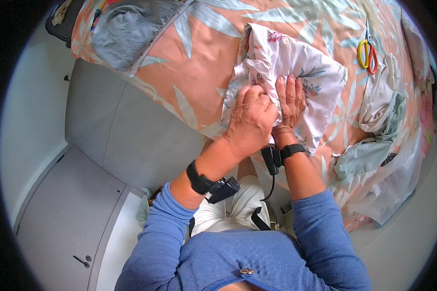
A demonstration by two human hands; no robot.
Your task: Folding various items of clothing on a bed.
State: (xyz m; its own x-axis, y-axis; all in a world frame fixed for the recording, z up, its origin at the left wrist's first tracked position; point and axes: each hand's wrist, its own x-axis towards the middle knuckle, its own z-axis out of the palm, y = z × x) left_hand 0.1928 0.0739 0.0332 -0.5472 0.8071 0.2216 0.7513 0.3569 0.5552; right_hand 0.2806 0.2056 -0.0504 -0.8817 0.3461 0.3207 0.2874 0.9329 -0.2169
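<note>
In the head view, the white floral cloth [320,72] lies on the patterned bed cover [201,72], between 1 and 2 o'clock from the middle. The step in hand looks like working a bunched part of the cloth while steadying the rest. The left hand [252,114] has its fingers curled in nearly to the palm, apparently around a gathered fold (its fingertips are hidden, so I cannot tell how tight the pinch is). The right hand [290,99] is flat, its fingers straight and pointing to 12 o'clock, pressing on the cloth and gripping nothing. A next move, I judge, calls for steady pressure from the right palm and a controlled shift of the left fingers along the fold.

The cloth is roughly four-sided: one corner points to 11 o'clock, another between 2 and 3. Its long axis, barely longer than its breadth, runs from 11 to 5. At 2 o'clock from it lie the scissors [368,56], tips toward 12.
</note>
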